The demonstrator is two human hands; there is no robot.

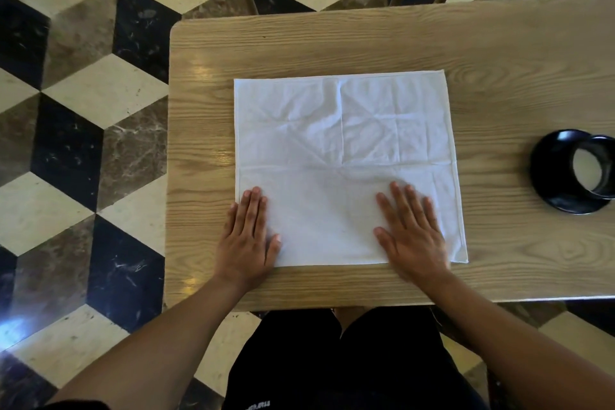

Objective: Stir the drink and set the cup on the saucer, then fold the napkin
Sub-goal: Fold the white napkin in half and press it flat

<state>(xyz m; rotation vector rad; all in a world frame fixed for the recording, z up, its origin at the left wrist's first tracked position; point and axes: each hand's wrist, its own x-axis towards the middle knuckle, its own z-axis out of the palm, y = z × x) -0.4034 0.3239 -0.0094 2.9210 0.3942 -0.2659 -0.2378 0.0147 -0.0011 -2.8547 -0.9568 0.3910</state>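
White cloth, the napkin, lay flat on the wooden table. On its near left corner the left hand pressed flat, fingers together. The right hand lay spread on its right side. Far right of that hand, the black cup stood on its saucer.
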